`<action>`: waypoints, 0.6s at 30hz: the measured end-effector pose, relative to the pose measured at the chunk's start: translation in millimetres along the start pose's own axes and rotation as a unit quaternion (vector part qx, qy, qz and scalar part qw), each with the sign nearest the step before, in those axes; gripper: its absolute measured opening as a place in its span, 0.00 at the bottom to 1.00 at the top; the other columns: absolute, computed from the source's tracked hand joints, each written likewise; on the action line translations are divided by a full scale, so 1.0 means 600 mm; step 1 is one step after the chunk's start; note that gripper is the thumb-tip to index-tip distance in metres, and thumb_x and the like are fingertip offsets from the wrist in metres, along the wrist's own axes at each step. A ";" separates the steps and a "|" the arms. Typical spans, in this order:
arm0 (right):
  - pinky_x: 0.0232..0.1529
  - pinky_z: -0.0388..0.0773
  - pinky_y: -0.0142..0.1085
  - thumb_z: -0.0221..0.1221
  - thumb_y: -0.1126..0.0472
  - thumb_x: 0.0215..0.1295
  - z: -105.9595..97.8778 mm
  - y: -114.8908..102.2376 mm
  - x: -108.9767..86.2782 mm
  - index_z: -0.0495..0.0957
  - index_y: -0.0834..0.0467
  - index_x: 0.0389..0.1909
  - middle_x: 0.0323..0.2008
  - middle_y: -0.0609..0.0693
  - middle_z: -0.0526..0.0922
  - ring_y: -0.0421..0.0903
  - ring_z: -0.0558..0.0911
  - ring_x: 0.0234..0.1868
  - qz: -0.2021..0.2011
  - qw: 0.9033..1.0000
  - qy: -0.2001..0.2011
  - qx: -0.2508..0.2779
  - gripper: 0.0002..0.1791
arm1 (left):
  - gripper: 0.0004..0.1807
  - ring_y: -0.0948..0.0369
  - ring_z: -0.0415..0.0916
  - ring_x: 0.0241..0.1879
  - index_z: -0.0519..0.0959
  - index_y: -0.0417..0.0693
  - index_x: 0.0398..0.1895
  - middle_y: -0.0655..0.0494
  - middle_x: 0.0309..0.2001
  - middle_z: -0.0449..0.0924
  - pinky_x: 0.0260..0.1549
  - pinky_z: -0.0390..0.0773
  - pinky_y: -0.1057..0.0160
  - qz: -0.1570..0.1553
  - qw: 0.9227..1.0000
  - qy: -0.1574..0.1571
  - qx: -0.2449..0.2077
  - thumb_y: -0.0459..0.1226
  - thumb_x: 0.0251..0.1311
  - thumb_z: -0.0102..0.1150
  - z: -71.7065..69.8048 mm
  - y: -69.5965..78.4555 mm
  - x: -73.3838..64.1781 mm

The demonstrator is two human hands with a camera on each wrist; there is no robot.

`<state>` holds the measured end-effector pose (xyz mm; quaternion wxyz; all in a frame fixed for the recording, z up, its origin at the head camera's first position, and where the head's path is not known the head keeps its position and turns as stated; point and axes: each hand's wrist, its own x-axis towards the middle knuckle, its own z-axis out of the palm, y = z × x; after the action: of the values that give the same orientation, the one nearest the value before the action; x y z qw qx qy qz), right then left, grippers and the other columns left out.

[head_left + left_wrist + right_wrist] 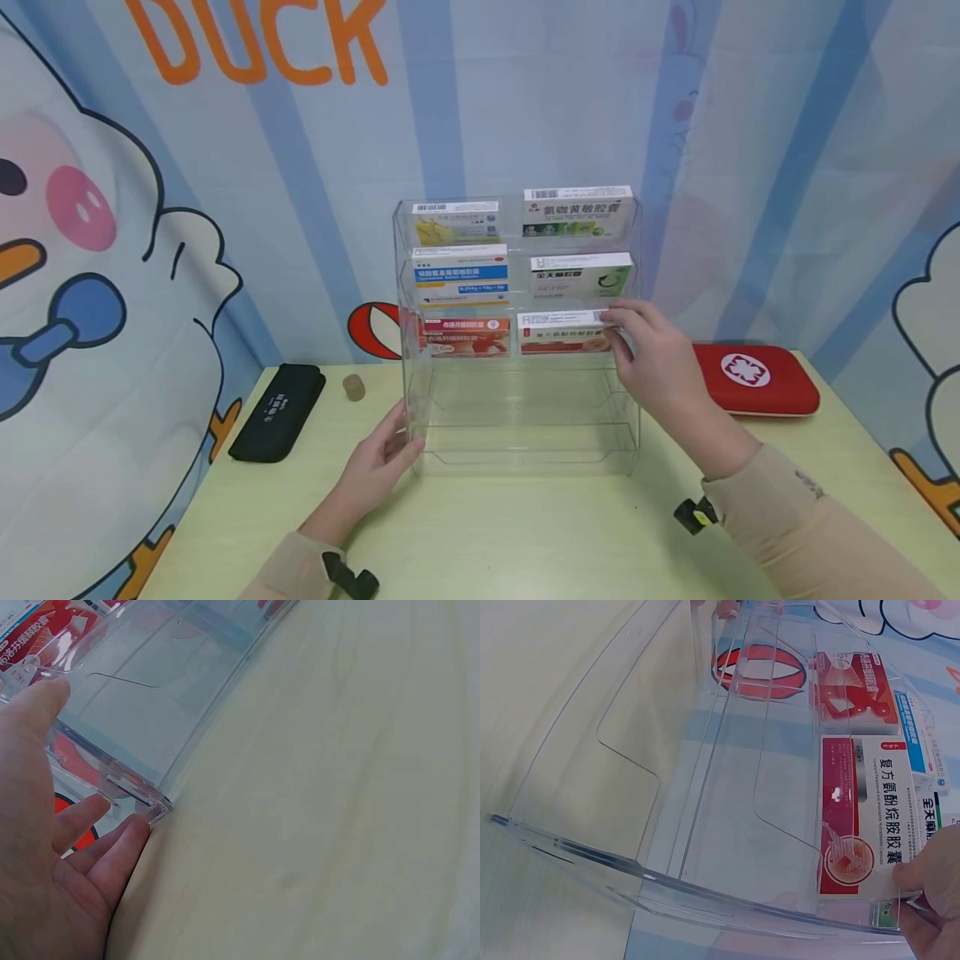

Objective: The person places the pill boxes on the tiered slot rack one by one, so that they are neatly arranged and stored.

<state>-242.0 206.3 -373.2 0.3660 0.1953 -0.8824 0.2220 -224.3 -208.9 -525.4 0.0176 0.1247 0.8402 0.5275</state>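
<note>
A clear tiered display rack (525, 458) stands on the table with medicine boxes in its upper three tiers. My left hand (375, 467) holds the rack's left side low down, thumb at the front edge and fingers behind, as the left wrist view shows. My right hand (660, 358) pinches the right end of a white and red medicine box (870, 817) in the third tier. Beside that box sits a red medicine box (468, 337). Above are a blue and white box (461, 277), a white and green box (581, 277), a yellowish box (456, 223) and a larger capsule box (577, 212).
A black zip case (277, 412) and a small brown cylinder (353, 387) lie left of the rack. To the right, behind my right wrist, is a red case (757, 379) with a white emblem. A printed curtain (525, 100) hangs directly behind the table.
</note>
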 end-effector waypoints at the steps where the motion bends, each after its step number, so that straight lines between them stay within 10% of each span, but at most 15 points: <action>1: 0.54 0.92 0.56 0.70 0.74 0.68 0.000 0.000 -0.001 0.87 0.63 0.53 0.57 0.60 0.88 0.61 0.91 0.57 -0.003 1.000 0.000 -0.004 0.14 | 0.43 0.44 0.74 0.79 0.54 0.69 0.91 0.49 0.85 0.68 0.75 0.78 0.46 0.001 1.000 0.000 0.000 0.51 0.80 0.63 0.000 0.000 0.000; 18: 0.48 0.94 0.54 0.76 0.68 0.63 -0.015 0.001 -0.032 0.86 0.64 0.58 0.55 0.61 0.87 0.59 0.89 0.54 -0.075 0.997 0.013 -0.029 0.22 | 0.43 0.39 0.73 0.80 0.53 0.70 0.91 0.43 0.84 0.67 0.74 0.79 0.44 0.008 1.000 0.012 -0.010 0.47 0.81 0.62 -0.002 0.011 -0.005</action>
<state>-224.6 215.4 -381.9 0.3987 0.2471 -0.8664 0.1712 -220.2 -207.9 -519.5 0.0050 0.1249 0.8342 0.5371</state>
